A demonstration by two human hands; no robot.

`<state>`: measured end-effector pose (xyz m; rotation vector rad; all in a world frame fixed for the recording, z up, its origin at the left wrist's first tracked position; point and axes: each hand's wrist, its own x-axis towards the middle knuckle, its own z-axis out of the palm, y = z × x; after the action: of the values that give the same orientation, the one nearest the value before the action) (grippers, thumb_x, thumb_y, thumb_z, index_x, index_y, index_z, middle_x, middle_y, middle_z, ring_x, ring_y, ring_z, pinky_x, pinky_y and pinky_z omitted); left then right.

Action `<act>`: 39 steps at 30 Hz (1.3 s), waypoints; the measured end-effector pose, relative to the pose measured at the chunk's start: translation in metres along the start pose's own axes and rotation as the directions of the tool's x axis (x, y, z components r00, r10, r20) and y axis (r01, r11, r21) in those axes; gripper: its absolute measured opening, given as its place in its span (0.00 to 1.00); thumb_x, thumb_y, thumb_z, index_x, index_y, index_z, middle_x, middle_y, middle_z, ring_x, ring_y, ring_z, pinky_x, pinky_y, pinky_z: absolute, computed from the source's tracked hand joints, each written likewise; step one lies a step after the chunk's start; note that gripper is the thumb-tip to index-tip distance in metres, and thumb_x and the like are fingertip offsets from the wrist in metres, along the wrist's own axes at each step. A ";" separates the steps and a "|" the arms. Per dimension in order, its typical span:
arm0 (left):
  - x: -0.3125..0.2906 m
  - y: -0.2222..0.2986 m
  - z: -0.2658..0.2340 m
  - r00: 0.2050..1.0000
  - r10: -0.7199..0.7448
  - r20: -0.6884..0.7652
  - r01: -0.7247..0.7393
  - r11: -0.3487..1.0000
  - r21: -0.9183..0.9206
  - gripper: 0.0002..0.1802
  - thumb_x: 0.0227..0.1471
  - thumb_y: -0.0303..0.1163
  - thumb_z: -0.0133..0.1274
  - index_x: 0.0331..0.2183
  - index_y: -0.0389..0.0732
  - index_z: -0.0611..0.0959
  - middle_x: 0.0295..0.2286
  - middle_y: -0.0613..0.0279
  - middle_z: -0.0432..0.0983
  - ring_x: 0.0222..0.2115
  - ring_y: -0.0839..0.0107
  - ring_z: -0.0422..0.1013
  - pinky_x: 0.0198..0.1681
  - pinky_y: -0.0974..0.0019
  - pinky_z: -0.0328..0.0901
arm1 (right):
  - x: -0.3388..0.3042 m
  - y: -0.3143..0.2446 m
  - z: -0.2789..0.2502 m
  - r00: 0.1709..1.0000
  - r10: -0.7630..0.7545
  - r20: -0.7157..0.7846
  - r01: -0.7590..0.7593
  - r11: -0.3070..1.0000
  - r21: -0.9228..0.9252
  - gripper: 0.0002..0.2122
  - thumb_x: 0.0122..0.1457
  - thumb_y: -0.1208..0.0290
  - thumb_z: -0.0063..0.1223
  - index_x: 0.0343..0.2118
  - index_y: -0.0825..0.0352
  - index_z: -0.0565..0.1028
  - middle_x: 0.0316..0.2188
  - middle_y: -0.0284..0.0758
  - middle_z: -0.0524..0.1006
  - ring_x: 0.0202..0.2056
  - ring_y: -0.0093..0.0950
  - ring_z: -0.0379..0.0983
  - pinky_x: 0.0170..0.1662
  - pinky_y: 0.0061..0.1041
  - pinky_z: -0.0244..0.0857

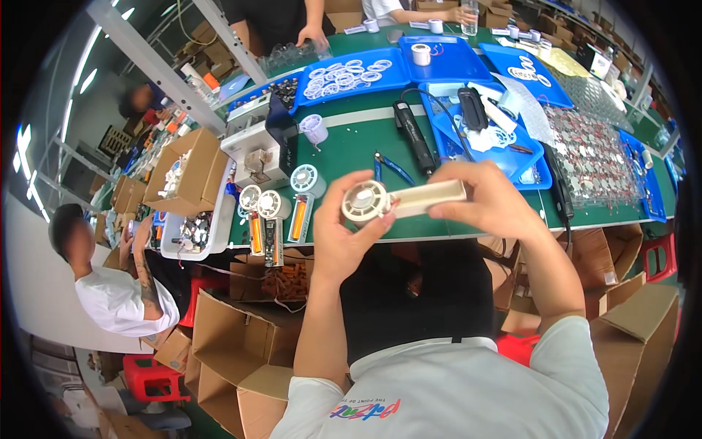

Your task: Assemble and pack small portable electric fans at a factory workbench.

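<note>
Over the near edge of the green table I hold a white handheld fan casing [431, 196] sideways. My left hand [335, 238] is closed round its round, slotted head, with a little red showing where head and handle meet. The fingers of my right hand [486, 196] grip the far end of the hollow-looking handle. Left of my hands lie several similar fans, one with a pale blue head [306, 180] and an orange battery [300, 218] in its handle. Blue-handled cutters [395, 170] and a black electric screwdriver [414, 139] lie just beyond my hands.
A grey machine [256, 154] stands at left, near a lilac round part [314, 129]. Blue trays [398, 67] of white rings line the back; wired parts [596, 157] cover the right. Cardboard boxes [234, 340] surround me below. Co-workers sit at left [121, 304] and far across.
</note>
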<state>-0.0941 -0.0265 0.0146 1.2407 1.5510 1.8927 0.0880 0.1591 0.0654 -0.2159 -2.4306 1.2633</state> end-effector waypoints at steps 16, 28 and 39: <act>-0.001 -0.011 0.001 0.994 0.038 0.101 -0.050 0.992 0.116 0.32 0.47 0.19 0.60 0.56 0.35 0.75 0.43 0.62 0.78 0.44 0.77 0.75 0.51 0.70 0.70 | -0.007 -0.013 0.005 0.995 0.046 0.086 -0.030 0.984 -0.175 0.14 0.53 0.70 0.68 0.40 0.71 0.79 0.29 0.48 0.81 0.34 0.47 0.79 0.38 0.40 0.69; -0.006 -0.016 -0.003 0.995 0.024 0.101 -0.037 0.991 0.131 0.31 0.48 0.22 0.62 0.56 0.36 0.75 0.43 0.62 0.79 0.44 0.76 0.75 0.51 0.70 0.69 | -0.002 -0.011 0.014 0.991 0.003 0.132 0.019 0.985 -0.169 0.15 0.54 0.71 0.67 0.43 0.70 0.79 0.33 0.49 0.81 0.36 0.50 0.78 0.40 0.41 0.70; -0.006 -0.008 -0.006 0.993 0.054 0.107 -0.076 0.973 0.217 0.28 0.49 0.22 0.63 0.53 0.36 0.77 0.41 0.62 0.79 0.43 0.76 0.75 0.48 0.70 0.69 | 0.000 -0.011 0.017 0.992 -0.021 0.123 0.043 0.983 -0.180 0.13 0.55 0.71 0.66 0.42 0.68 0.80 0.31 0.48 0.81 0.33 0.48 0.78 0.37 0.40 0.69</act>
<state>-0.0971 -0.0320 0.0048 1.4739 1.7219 1.7035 0.0819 0.1405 0.0653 -0.1534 -2.6443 1.0675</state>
